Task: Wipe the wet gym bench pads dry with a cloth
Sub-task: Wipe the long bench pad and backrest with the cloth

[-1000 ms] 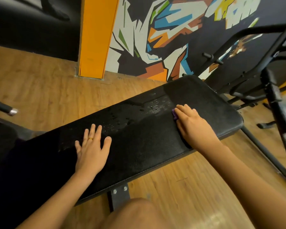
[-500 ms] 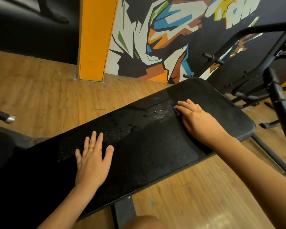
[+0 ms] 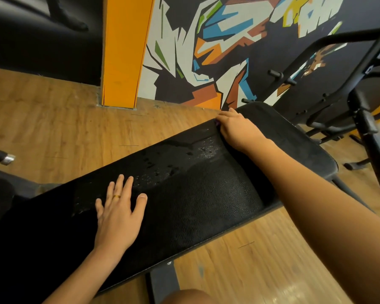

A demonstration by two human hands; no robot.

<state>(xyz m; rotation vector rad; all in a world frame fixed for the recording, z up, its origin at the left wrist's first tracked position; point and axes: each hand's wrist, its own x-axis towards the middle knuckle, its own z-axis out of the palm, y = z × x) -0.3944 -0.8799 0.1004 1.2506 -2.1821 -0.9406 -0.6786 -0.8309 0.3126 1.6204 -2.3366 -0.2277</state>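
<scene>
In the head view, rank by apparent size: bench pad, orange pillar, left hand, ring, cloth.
1. bench pad
2. orange pillar
3. left hand
4. ring and cloth: unsure, since only a purple sliver of cloth shows under the right hand.

A black bench pad [image 3: 206, 205] crosses the view. The person's left hand [image 3: 119, 216] lies flat on its middle, fingers spread. At the pad's far edge the right hand [image 3: 237, 130] curls over a mostly hidden purple cloth [image 3: 216, 122]. Water droplets [image 3: 204, 150] bead on the pad between the hands. An orange pillar [image 3: 125, 51] stands beyond the pad.
</scene>
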